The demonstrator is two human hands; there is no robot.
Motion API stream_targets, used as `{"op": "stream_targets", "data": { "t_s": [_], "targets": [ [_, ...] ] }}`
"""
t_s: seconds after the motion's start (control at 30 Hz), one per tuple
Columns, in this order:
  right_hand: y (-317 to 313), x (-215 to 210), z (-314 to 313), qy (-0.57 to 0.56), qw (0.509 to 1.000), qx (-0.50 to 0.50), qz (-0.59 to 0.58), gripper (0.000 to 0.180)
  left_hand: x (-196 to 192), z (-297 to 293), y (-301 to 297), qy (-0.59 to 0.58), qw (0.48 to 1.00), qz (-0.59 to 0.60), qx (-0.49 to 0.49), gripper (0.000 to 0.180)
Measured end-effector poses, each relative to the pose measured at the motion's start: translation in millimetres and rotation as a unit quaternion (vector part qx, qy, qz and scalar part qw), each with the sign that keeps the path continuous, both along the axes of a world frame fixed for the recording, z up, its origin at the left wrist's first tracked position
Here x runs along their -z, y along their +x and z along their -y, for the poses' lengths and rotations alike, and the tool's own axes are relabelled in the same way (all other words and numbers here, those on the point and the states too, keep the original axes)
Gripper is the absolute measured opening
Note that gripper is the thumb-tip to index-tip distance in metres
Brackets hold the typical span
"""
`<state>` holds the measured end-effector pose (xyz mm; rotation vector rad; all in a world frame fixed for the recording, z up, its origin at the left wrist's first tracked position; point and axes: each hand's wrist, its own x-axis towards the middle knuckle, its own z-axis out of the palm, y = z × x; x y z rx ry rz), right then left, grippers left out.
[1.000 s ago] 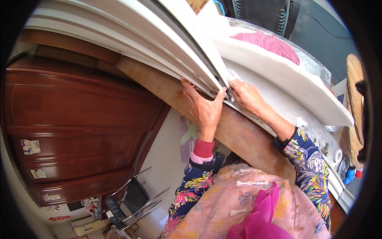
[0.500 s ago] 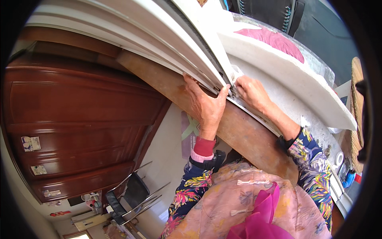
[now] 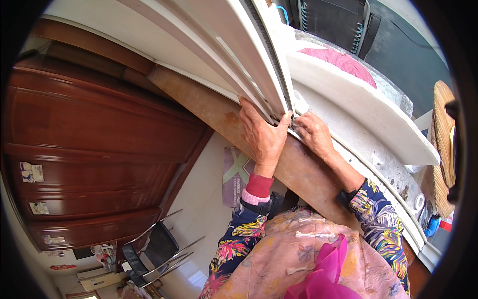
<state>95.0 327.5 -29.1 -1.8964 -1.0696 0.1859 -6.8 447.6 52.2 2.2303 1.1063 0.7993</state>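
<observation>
Two hands are working at one white window frame (image 3: pixel 234 60) that is running from the upper left toward the frame's centre. The left hand (image 3: pixel 263 135) is lying flat against its lower edge, fingers spread — clamped on nothing. The right hand (image 3: pixel 313 133) is pinching at the frame's corner; what it is holding, I cannot tell. Both hands are sitting slightly higher than before.

At centre frame, the left hand (image 3: pixel 262 137) presses flat on the white window frame (image 3: pixel 234 55), while the right hand (image 3: pixel 312 133) pinches its lower corner above the brown sill (image 3: pixel 209 107).
</observation>
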Motion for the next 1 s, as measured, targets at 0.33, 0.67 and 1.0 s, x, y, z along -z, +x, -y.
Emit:
{"op": "stream_targets", "data": {
  "t_s": [0.33, 0.67, 1.0],
  "targets": [
    [4.9, -6.0, -6.6, -0.022, 0.995, 0.047, -0.079, 0.014, -0.4, 2.4, 1.8, -0.005, 1.000, 0.019, 0.005, 0.123],
    [5.9, -4.3, -3.9, -0.024, 0.998, 0.059, 0.016, 0.015, 2.7, 7.4, -0.6, 0.015, 1.000, 0.024, 0.010, 0.124],
    [0.1, -9.4, -2.5, -0.059, 0.995, 0.047, 0.064, 0.015, -0.6, -4.3, -1.7, 0.015, 1.000, 0.020, 0.007, 0.124]
  ]
}}
